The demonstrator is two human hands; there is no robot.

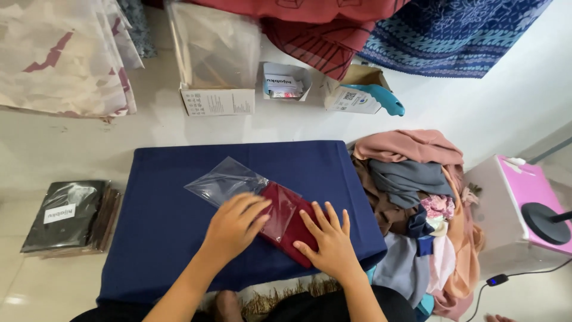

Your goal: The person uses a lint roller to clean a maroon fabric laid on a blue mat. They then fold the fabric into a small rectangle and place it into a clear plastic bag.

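Stacked dark packets point(67, 216) in clear wrap lie on the pale floor at far left, well apart from the hands. Next comes the counter point(161, 209), draped in navy cloth. On it rests a clear plastic bag point(229, 182), its empty end pointing up and to the left, with a folded maroon cloth point(293, 222) partly inside its lower end. The left hand point(234, 225) lies flat with fingers spread over the bag where the cloth enters it. Just beside it, the right hand point(329, 240) presses open-palmed, fingers spread, on the part of the maroon cloth that sticks out of the bag, near the counter's front edge; neither hand pinches anything. To the right of the counter a heap of folded scarves point(417, 197) in pink, grey, brown and peach sits touching its side. Farther right stands a pink-topped box point(527, 185) carrying a round black stand base point(545, 222).
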